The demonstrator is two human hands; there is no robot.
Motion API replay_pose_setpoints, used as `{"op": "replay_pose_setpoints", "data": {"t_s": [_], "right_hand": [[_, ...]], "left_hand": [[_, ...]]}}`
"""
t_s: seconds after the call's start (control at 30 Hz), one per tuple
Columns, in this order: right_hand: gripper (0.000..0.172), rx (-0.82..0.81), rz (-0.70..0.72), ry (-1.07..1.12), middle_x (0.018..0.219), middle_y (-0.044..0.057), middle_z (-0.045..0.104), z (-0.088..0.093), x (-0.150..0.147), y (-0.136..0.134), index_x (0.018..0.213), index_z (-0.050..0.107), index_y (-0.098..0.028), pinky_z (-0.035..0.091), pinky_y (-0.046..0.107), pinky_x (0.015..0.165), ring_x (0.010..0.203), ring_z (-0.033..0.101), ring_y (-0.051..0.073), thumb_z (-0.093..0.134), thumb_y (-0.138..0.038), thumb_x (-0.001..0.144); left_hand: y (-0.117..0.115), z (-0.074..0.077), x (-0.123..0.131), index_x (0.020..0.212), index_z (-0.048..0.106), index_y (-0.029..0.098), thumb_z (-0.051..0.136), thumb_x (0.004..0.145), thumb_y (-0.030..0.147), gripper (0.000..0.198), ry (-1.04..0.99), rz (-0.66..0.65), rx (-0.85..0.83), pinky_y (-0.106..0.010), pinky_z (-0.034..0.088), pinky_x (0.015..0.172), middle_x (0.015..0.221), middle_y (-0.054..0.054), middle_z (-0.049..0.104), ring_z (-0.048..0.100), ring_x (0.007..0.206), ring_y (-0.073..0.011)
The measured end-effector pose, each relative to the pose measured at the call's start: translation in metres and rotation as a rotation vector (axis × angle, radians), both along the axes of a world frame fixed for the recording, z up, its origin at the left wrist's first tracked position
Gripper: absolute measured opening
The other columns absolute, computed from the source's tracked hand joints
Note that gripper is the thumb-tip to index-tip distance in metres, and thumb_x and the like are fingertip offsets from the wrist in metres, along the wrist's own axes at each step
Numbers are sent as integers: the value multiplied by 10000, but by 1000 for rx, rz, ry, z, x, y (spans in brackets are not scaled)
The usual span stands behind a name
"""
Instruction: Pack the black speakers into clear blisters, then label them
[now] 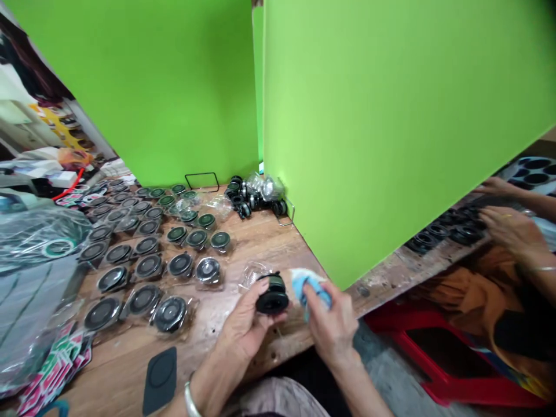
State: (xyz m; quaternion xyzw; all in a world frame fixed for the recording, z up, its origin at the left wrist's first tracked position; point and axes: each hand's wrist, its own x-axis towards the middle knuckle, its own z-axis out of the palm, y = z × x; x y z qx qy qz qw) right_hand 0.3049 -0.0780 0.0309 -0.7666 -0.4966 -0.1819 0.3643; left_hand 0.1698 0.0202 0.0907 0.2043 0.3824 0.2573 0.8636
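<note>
My left hand (248, 325) is closed around a black spool-like round part (273, 294), thumb on its upper side, above the front of the wooden table. Just to its right, my right hand (330, 321) pinches a crumpled light-blue and white cloth (310, 285). The cloth is close to the round part but apart from it. A clear plastic shell (255, 275) lies on the table behind my left hand. Further left, rows of black round parts in clear plastic packs (149, 265) cover the table. Loose black parts (243, 200) are heaped at the back.
Tall green panels (186, 98) stand behind and to the right. A flat dark card (160, 379) lies at the front, beside printed cards (56, 370) and a plastic-wrapped stack (37, 324). Beyond the right panel, another person's hands (515, 229) are over black parts. A red stool (452, 353) stands below.
</note>
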Motion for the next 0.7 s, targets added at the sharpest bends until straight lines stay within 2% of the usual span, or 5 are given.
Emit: {"op": "replay_pose_setpoints", "data": {"t_s": [0.13,0.3,0.47,0.6,0.7], "right_hand": [[304,-245,-65,-229,1071,162,578,-19,30,-4,1041,649,-158,453,382,731,874,519,243,398,-259,902],[244,-312,-42,-230,1226,130,531,-45,18,-2,1013,659,-207,411,442,805,1070,466,307,466,-292,889],[237,-215,-20,-235,1204,120,549,-52,19,-4,976,666,-190,397,422,821,1059,482,284,463,-279,892],[246,-221,-31,-268,1197,118,557,-52,22,-4,969,666,-194,400,414,793,1021,505,280,450,-286,893],[264,-213,-23,-292,1178,120,567,-53,23,-3,970,662,-188,407,413,787,994,517,276,433,-297,898]], "left_hand": [[27,3,-19,964,631,178,799,556,253,448,184,143,441,-297,513,719,881,-26,690,637,774,-171],[50,-35,-15,1093,607,182,706,683,302,438,645,179,1268,-400,418,967,1097,-78,646,583,1040,-222],[42,-64,-17,1099,625,224,598,803,318,312,908,-43,1690,-544,346,985,1273,-117,551,410,1248,-328],[37,-56,-14,1046,598,135,547,818,397,351,1062,-265,1899,-571,262,1029,1421,-186,359,235,1342,-368],[38,-42,-10,1040,546,104,534,795,320,326,1060,-419,1950,-509,287,1032,1324,-195,449,320,1290,-338]]}}
